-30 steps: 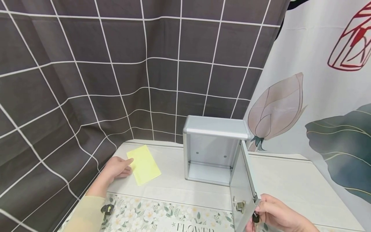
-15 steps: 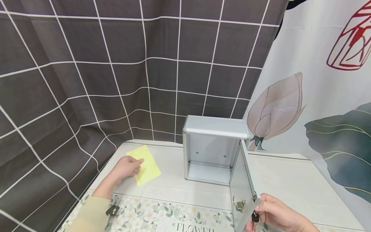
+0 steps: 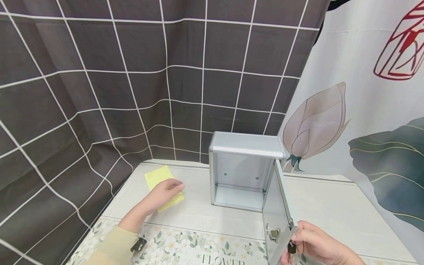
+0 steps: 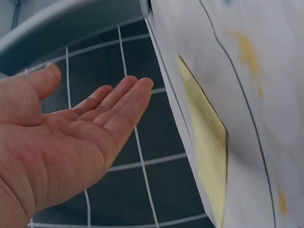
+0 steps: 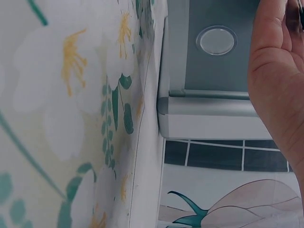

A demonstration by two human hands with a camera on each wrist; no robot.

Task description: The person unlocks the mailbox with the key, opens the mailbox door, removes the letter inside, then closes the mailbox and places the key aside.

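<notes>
A small silver metal box [image 3: 246, 143] stands on the table, and its door [image 3: 279, 209] is swung wide toward the front, with a brass lock piece [image 3: 274, 235] on the inner face. My right hand [image 3: 318, 243] grips the free edge of this door, right by a black key head [image 3: 292, 247]. In the left wrist view, my left hand [image 4: 80, 128] has its fingers extended and apart from the yellow paper [image 4: 209, 147]. Seen from the head, that hand passes over the paper and covers its middle; the paper lies flat left of the box.
The tablecloth [image 3: 205, 243] has a floral front band with lettering and a plain pale part behind it. A dark gridded curtain [image 3: 185, 84] hangs behind and on the left. A white curtain [image 3: 364, 110] with a printed lotus hangs on the right.
My left hand has moved rightward across the yellow paper, from its left edge to its right side. The paper stays put. My right hand and the door have not moved.
</notes>
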